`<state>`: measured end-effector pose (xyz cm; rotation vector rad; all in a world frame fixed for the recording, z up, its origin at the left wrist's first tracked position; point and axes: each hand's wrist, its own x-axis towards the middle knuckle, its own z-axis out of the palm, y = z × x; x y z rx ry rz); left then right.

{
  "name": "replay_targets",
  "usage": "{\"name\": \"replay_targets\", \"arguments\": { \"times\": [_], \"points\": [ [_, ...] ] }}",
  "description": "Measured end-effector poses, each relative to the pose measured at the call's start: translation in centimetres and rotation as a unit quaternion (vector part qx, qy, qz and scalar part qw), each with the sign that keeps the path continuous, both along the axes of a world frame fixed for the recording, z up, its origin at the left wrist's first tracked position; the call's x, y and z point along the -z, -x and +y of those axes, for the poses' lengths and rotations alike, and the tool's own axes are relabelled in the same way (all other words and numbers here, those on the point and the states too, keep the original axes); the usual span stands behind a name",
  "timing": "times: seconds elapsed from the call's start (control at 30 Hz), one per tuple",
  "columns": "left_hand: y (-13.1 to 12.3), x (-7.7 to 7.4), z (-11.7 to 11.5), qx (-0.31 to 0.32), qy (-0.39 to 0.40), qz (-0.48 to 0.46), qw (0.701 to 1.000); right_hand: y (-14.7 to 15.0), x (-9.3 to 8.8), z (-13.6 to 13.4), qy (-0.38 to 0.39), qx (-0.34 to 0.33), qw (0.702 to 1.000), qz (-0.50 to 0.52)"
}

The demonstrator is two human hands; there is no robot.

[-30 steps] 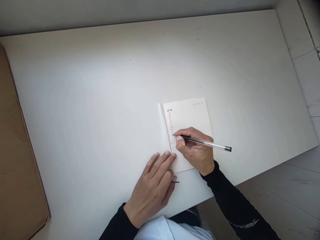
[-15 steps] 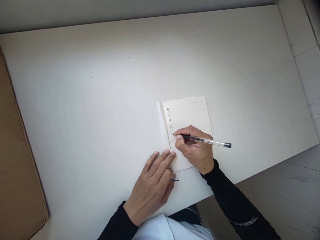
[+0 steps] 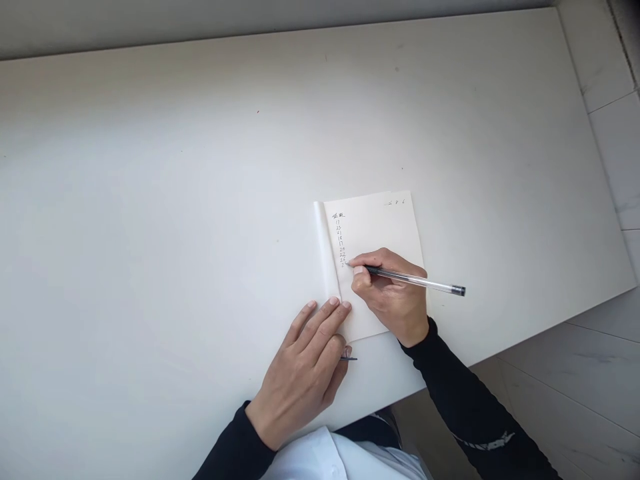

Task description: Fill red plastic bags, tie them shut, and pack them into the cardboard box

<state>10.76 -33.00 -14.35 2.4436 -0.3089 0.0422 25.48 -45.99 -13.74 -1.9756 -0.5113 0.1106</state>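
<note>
Writing, pen [image 3: 420, 281] on notepad [image 3: 377, 230], near front table edge [image 3: 520, 341], wide tabletop [image 3: 150, 233] leftward

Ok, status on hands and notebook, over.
Right hand holds pen, tip at number column. Left hand at lower left of notebook. Pen tip unobstructed.

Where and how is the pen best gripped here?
Probably by the dark section behind its tip, taken from the right of the page, as the right hand does: the slender pen points left toward the written column and slants back over that hand.
</note>
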Motion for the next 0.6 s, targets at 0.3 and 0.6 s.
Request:
{"name": "replay_targets", "arguments": {
  "times": [0.3, 0.6],
  "points": [
    [0.0, -0.3, 0.3, 0.011, 0.036, 0.026, 0.999, 0.1, -0.1, -0.2, -0.032, 0.018, 0.999, 0.040],
    [0.3, -0.3, 1.0, -0.053, 0.154, -0.004, 0.987, 1.3, -1.3, -1.4, -0.129, 0.028, 0.982, 0.133]
  ]
}}
